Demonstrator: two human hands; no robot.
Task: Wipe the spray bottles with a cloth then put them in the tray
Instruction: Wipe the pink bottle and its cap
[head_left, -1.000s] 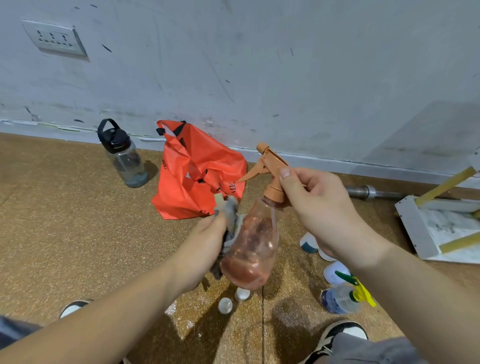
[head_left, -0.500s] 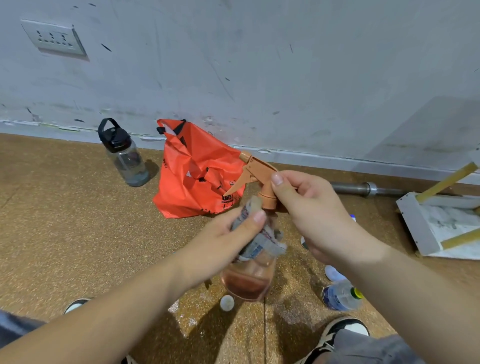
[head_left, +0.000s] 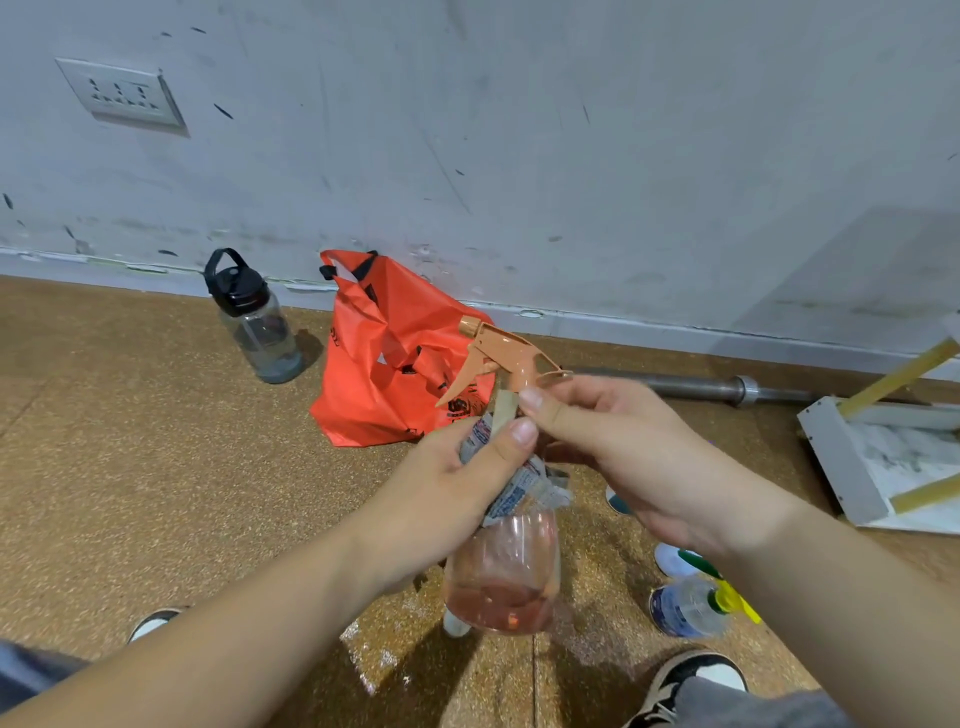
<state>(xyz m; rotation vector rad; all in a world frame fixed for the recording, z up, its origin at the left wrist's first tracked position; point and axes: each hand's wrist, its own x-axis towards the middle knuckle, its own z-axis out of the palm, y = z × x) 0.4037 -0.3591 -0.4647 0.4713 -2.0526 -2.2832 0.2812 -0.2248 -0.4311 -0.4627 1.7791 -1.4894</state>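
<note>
The spray bottle (head_left: 501, 577) is held upright above the floor, just in front of the red bag (head_left: 384, 364). The left hand (head_left: 447, 499) has its grip curled round a cloth (head_left: 519, 488) pressed on the bottle's shoulder. The right hand (head_left: 639, 462) has its grip pinching the neck under the trigger. The tray (head_left: 841, 467) lies well right of the bag.

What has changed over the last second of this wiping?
The left hand slid the cloth up the orange spray bottle from belly to neck, and the bottle tipped upright. The right hand still pinches its neck; red bag and tray stayed put.
</note>
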